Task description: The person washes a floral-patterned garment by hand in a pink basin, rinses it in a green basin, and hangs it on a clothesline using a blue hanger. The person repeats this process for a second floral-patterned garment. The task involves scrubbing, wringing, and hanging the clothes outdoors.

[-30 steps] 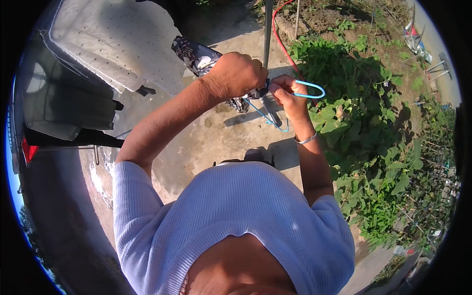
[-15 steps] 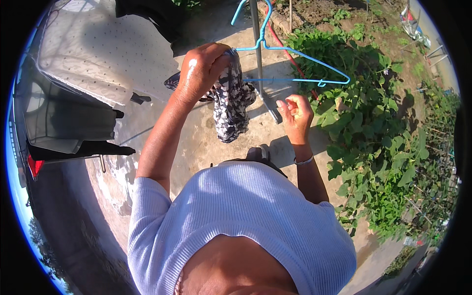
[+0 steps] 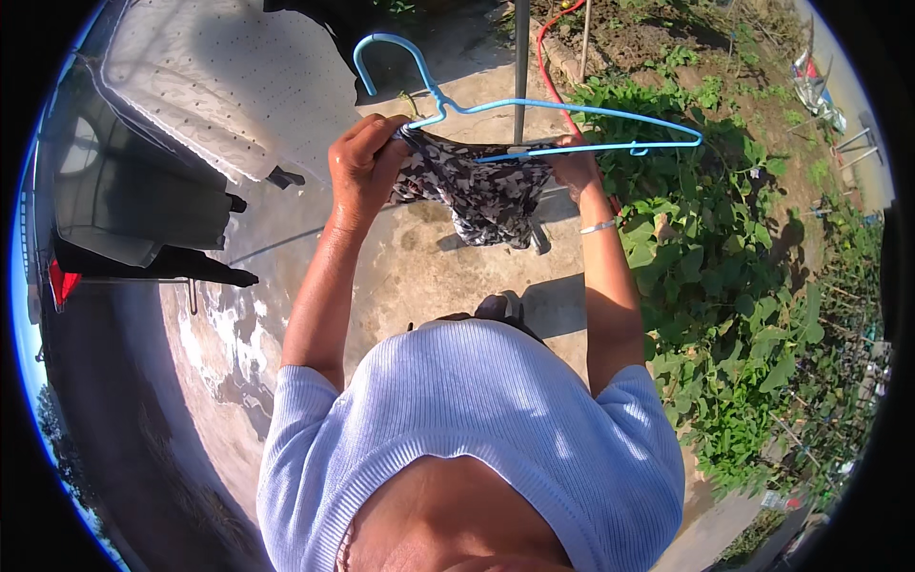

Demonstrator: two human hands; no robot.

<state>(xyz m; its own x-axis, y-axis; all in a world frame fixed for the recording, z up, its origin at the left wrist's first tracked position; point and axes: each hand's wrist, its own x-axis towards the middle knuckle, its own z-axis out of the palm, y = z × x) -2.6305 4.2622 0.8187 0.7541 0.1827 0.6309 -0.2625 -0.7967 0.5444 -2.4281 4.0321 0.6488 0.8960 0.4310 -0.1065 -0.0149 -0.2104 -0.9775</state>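
Half a second ago the black-and-white patterned garment hung bunched from my left hand alone while the blue wire hanger floated above it; now the cloth is spread along the hanger's bottom bar, so I judge the hanging nearly done. My left hand is clenched on cloth and hanger at the neck, at eleven o'clock from my chest; my right hand, at one o'clock, pinches the cloth's other end against the bar. Counting outward: two hands, one garment, one hanger, one grey pole behind it at twelve o'clock, one white dotted cloth at ten o'clock, green vines at three.
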